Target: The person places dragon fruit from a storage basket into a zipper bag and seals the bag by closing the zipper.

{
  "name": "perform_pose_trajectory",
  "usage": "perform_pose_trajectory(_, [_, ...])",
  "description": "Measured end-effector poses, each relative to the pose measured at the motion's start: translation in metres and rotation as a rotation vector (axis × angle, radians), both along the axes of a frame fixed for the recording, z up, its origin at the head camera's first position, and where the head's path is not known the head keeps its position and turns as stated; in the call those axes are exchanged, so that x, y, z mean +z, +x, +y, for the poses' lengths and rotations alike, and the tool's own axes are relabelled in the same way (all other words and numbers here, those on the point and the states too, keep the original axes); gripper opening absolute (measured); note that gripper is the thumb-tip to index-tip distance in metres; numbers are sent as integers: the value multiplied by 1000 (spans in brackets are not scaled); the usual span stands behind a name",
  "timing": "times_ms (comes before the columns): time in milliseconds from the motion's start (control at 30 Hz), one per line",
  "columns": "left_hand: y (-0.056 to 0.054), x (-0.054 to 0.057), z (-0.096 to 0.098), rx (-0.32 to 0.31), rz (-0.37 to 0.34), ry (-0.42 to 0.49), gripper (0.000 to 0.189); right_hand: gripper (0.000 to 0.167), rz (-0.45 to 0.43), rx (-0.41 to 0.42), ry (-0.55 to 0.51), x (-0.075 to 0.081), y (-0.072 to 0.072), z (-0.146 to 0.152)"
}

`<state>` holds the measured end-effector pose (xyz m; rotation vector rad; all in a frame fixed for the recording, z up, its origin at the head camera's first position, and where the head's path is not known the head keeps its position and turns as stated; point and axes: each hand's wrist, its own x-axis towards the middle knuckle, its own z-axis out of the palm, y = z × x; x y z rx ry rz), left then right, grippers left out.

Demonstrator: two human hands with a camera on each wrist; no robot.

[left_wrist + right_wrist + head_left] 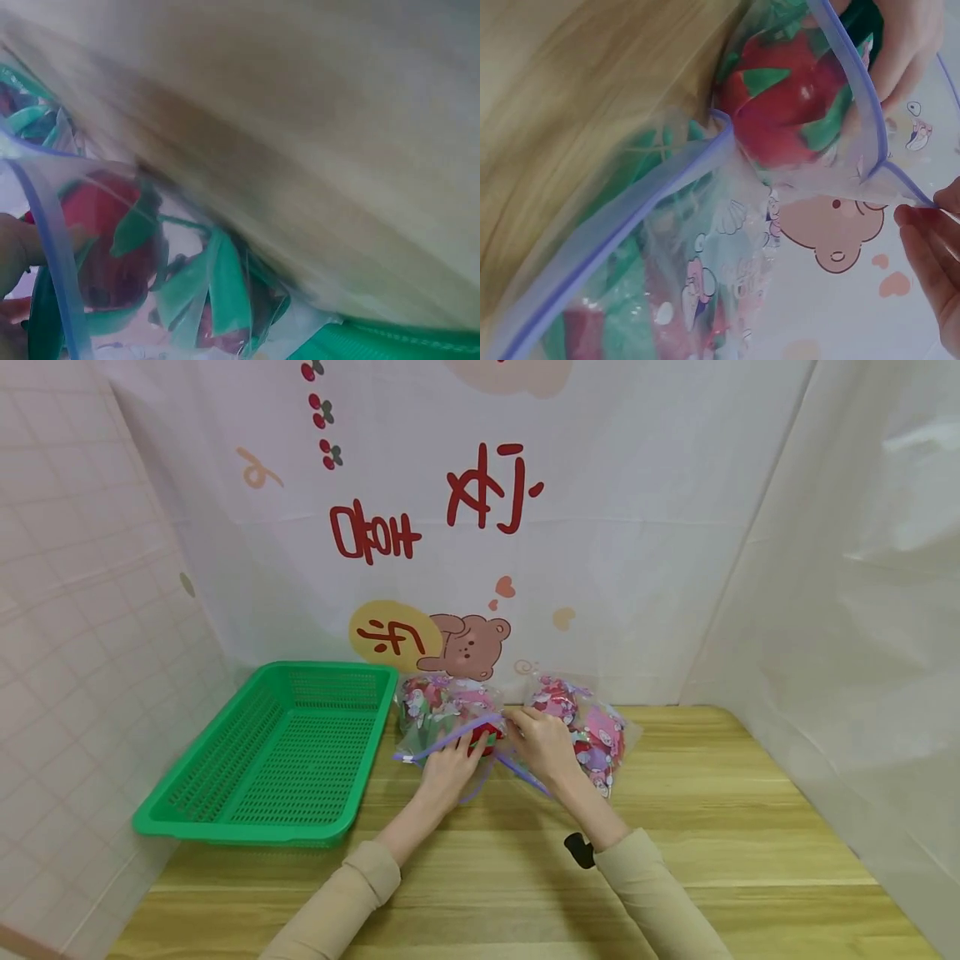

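Note:
My left hand (447, 774) reaches into the purple-edged mouth of a clear printed zip bag (420, 727). Its fingers hold a red dragon fruit (780, 105) with green flaps at the opening. Through the plastic in the left wrist view, more green flaps and dark red show beside the dragon fruit (112, 240). With thumb and fingertips, my right hand (546, 747) pinches the bag's purple rim and holds it up. A second zip bag (600, 739), filled with red and green things, lies just right of that hand. Plastic and fingers partly hide the dragon fruit.
A green slotted basket (288, 835) stands on the left of the wooden table (480, 893), close to the first bag. A small black object (578, 850) shows near the right sleeve. Behind the bags hangs a white printed cloth (615, 527).

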<state>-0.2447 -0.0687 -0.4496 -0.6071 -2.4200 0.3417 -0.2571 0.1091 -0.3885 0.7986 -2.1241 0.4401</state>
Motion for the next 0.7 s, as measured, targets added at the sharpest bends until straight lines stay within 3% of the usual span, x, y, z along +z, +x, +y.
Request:
perform_pose_trajectory(200, [-1, -3, 2, 13, 0, 24, 68, 14, 47, 34, 11, 4, 1, -2])
perform_pose_trajectory(400, [-9, -1, 12, 54, 19, 31, 54, 18, 79, 43, 27, 7, 4, -4])
perform_pose_trajectory(700, [-17, -1, 18, 45, 43, 21, 57, 14, 27, 48, 8, 12, 5, -4])
